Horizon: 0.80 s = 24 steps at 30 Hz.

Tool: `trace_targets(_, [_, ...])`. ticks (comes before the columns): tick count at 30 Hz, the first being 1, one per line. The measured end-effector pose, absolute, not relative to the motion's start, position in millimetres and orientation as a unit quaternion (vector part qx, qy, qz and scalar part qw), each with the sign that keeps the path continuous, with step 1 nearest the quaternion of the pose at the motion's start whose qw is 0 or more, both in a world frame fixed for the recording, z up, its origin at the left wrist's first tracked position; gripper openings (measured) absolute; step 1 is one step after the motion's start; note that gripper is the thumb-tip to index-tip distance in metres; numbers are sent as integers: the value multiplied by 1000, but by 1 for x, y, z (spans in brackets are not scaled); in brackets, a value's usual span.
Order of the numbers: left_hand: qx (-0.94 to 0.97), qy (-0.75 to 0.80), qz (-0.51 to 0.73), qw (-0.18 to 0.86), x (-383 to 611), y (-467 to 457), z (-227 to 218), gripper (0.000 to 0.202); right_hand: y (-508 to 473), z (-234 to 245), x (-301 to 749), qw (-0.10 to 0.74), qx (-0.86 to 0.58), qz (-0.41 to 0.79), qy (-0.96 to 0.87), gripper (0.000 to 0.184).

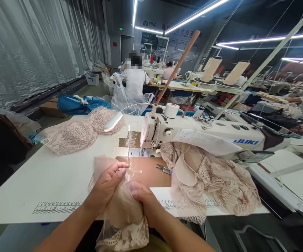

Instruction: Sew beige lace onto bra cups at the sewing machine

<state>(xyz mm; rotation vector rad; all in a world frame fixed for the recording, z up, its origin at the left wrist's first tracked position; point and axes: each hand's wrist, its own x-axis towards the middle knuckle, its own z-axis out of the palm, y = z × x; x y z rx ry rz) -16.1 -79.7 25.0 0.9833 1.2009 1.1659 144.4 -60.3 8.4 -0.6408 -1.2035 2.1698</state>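
Observation:
My left hand and my right hand both grip a beige lace garment piece at the table's near edge, fingers curled into the fabric. Part of it hangs down over the edge towards my lap. Just beyond my hands lies a brown patch on the table with small thread snips. Behind that stands the white Juki sewing machine, its needle end facing left.
A heap of beige lace pieces lies right of my hands under the machine arm. Another lace stack sits at the far left of the white table. A printed ruler runs along the near edge. A person sits at a station behind.

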Motion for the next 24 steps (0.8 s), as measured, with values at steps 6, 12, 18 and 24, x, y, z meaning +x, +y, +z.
trace_targets(6, [695, 594, 353, 199, -30, -75, 8, 36, -66, 13, 179, 289, -232, 835, -406, 39])
trace_targets(12, [763, 611, 205, 52, -99, -90, -27, 35, -80, 49, 271, 647, -476, 418, -425, 39])
trace_targets(18, [718, 656, 232, 16, -130, -101, -28, 49, -89, 39, 253, 593, -466, 242, -611, 36])
trace_targets(24, [727, 546, 298, 292, -36, -116, 5, 55, -82, 16, 175, 309, -195, 663, -654, 35])
